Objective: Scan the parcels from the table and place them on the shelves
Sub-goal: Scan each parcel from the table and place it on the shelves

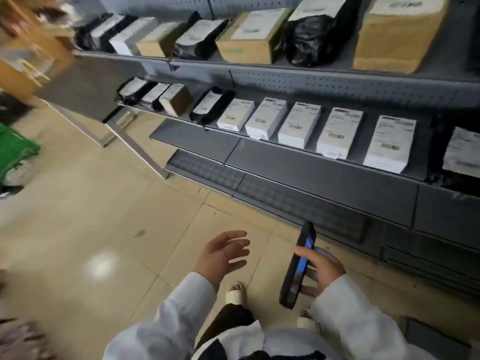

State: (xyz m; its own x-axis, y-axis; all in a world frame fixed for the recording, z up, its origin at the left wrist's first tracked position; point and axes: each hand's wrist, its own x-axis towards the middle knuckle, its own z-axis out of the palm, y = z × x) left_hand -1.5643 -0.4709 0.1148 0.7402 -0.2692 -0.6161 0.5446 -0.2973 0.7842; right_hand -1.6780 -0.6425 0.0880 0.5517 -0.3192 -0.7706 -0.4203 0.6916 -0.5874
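Note:
My right hand [320, 268] grips a black handheld scanner [298, 266] with a lit blue screen, held upright low at the right, just in front of the shelving base. My left hand [223, 253] hangs empty over the tiled floor, fingers spread and relaxed. Grey metal shelves [311, 175] run along the right. The upper shelf carries cardboard boxes [252, 37] and black bagged parcels [311, 35]. The middle shelf holds a row of white labelled boxes [340, 132] plus several black bags [210, 105]. No table is in view.
The beige tiled floor [104, 229] spreads to the left. A green bag [13, 152] sits at the left edge. Blurred wooden furniture [26, 48] stands at the top left. The lowest shelf board [324, 178] is bare. My feet in pale sandals [235, 292] show below.

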